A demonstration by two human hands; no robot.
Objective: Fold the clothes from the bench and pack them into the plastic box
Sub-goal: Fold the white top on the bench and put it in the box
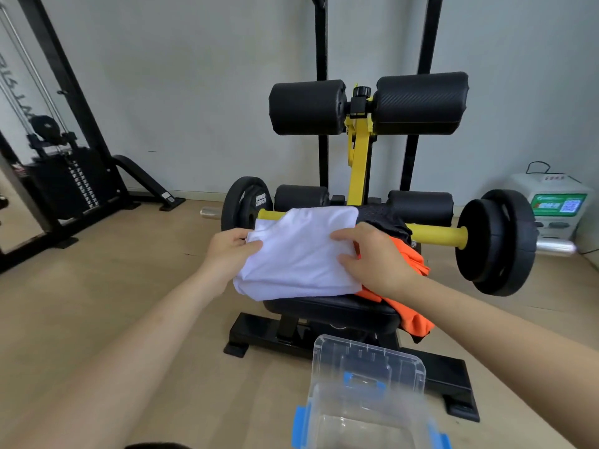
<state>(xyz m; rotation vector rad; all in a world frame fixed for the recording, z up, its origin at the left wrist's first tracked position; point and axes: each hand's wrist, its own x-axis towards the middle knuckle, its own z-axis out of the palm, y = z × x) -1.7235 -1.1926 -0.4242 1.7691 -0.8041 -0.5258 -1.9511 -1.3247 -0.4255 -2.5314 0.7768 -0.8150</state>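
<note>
A folded white garment [298, 254] lies on the black padded bench seat [334, 311]. My left hand [231, 254] grips its left edge, and my right hand [372, 254] presses down on its right edge, fingers curled over the cloth. Under my right hand, an orange garment [410, 306] hangs off the seat's right side, and a black mesh garment [385, 220] lies behind it. The clear plastic box [366, 400] with blue latches stands open on the floor in front of the bench; nothing shows inside it.
The bench belongs to a yellow-and-black machine with foam rollers [366, 105] and a bar carrying weight plates [496, 241] at right and left. A cable machine [61, 176] stands at far left and a white appliance [557, 205] at the right wall. Wooden floor [129, 286] surrounds the bench.
</note>
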